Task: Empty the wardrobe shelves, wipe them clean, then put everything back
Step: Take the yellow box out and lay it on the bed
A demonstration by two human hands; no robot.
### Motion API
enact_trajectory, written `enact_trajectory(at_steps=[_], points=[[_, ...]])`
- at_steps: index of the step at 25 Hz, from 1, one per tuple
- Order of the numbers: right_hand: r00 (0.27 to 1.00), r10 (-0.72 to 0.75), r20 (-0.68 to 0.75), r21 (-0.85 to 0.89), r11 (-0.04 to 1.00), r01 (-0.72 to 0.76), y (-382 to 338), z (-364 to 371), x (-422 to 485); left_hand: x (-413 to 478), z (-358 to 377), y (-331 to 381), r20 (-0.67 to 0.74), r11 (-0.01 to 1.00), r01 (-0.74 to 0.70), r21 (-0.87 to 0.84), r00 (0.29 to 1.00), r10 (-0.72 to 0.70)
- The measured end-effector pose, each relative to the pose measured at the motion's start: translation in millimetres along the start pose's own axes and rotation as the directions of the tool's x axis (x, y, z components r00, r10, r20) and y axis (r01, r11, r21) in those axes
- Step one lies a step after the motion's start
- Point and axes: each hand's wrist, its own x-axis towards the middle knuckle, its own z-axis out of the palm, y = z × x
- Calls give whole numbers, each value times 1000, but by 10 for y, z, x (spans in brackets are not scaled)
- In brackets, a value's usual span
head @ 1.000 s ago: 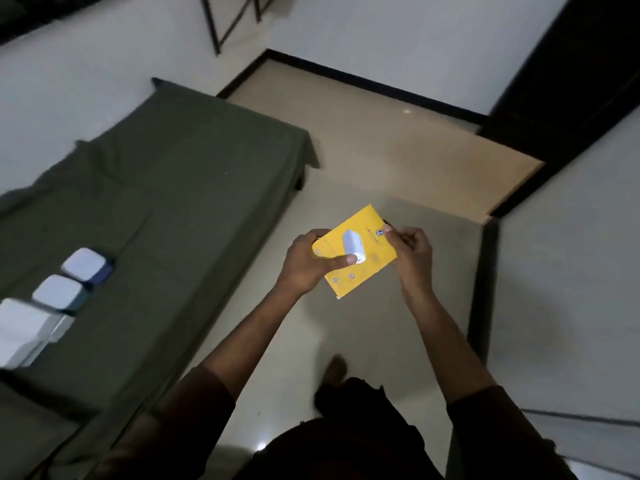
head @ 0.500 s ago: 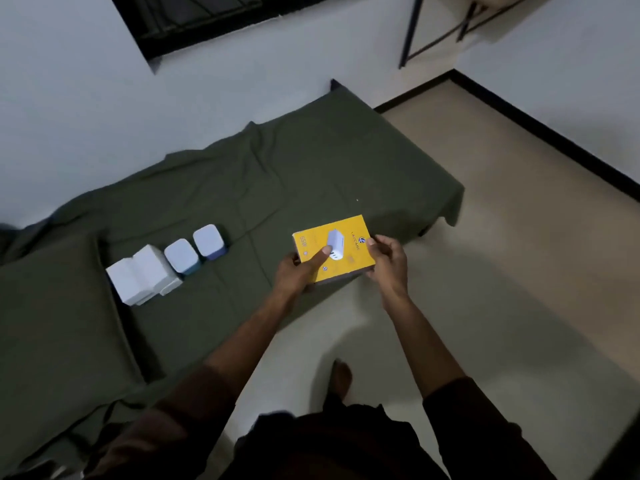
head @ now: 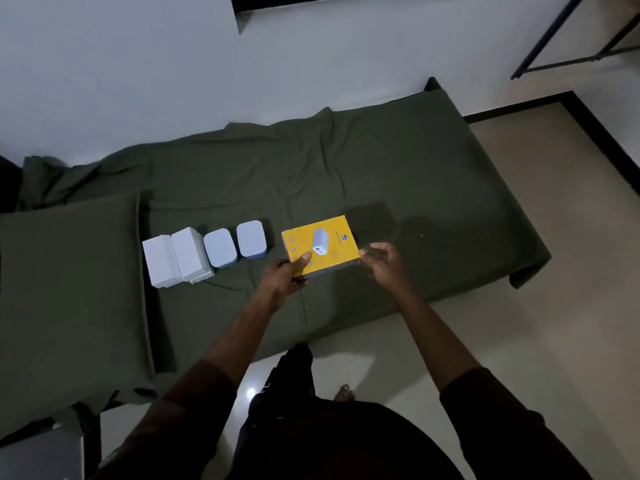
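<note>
A person stands at the side of a low bed (head: 398, 161) covered by a dark olive-green sheet, looking down over both forearms. The left hand (head: 282, 277) holds a yellow charger box (head: 320, 245) by its near left corner: the thumb lies flat on the printed top face, and the other fingers curl underneath. The box shows a picture of a white plug-in charger and some small print that is too fine to read. It lies nearly flat, low over the sheet or just touching it; I cannot tell which. The right hand (head: 382, 263) is at the box's near right corner with its fingers loosely extended and released, the fingertips at the box's edge; whether they touch it is unclear.

To the left of the yellow box, four smaller boxes stand in a row on the sheet. Closest is a white box with a purple-blue base (head: 251, 242), then a white box with a teal base (head: 220, 247), just beside it. Next come two plain white boxes (head: 176, 256) pressed together side by side, the leftmost one next to a pillow (head: 69, 296) in the same green cover.

The bed runs along a pale wall (head: 121, 64). The floor (head: 536, 323) is light beige tile with a dark skirting strip. A dark metal frame (head: 568, 36) stands at the upper right. The person wears dark sleeves, and a bare foot (head: 343, 392) shows on the tile.
</note>
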Motion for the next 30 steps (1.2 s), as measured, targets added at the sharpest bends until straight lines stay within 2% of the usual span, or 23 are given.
enact_trajectory(at_steps=[5,10,13,15,17,19,20,22,25,30], points=[[986,139,90,-96,987,-130,-380,359,520,762,-249,350,-99,986,43,-161,993,-59],[961,207,182,-197,965,-170,-497,857,1009,1532,-503,349,-89,977,155,-147,982,-169],[951,244,188,-235,952,-198,-436,1060,1212,1979,-623,355,-113,974,202,-98,970,-213],[945,266,191,-257,943,-213,-358,1162,1340,2268,-717,385,-129,967,256,-12,958,-255],[934,296,199,-317,921,-225,-261,1227,1425,2508,-843,331,-209,914,336,228,933,-292],[920,332,207,-362,900,-243,-198,1274,1448,2590,-902,293,-247,832,294,471,949,-195],[909,361,207,-338,899,-280,-184,1293,1451,2585,-884,292,-252,824,263,501,956,-152],[886,417,205,-224,901,-372,-207,1325,1421,2528,-827,294,-207,876,248,414,963,-174],[887,427,175,-131,903,-409,-234,1266,1349,2371,-667,226,-96,920,216,328,976,-196],[898,413,153,-27,910,-414,-237,889,1054,2210,-313,-15,30,868,198,455,971,-238]])
